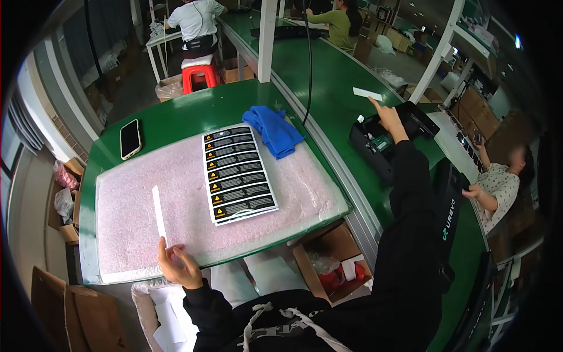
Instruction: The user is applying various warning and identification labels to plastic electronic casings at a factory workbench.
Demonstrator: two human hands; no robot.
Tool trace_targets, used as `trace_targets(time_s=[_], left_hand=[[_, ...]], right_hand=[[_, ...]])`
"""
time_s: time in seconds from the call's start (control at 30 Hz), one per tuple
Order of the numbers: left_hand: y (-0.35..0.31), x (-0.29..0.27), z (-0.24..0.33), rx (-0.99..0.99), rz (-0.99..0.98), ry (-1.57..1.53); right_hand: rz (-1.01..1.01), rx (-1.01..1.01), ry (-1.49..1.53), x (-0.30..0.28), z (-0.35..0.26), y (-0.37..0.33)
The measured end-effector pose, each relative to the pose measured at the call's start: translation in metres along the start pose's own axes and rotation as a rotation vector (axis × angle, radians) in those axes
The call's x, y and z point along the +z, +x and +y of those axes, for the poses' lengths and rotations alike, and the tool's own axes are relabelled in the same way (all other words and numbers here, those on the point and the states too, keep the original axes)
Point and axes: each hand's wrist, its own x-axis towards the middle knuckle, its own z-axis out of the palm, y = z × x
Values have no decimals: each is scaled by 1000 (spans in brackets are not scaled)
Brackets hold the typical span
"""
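1. White strip (158, 210): over the pink padded mat (126, 205), its lower end at the left hand's (182, 268) fingers; I cannot tell whether they pinch it.
2. Second white strip (366, 93): above the green worktop (328, 73), at the right hand's (389, 119) extended index finger; thumb hidden, grip unclear.
3. The right sleeve (407, 188) partly covers an opened black housing (365, 154); its inner parts are hard to make out.
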Motion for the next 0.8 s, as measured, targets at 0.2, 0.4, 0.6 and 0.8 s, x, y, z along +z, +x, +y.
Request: trace_targets(time_s=[0.2,0.4,0.6,0.8], left_hand=[[-3,-3,2,-8,-30,11],[8,2,3,-106,-78,-85],[17,-12,23,-252,-24,-449],[15,-56,66,-128,186,-532]], right_hand=[[-115,-137,-145,-20,16,-1],[752,34,55,-140,57,-49],[1282,-108,52,-268,-5,-65],[1901,-672,1075,-363,-185,-51]])
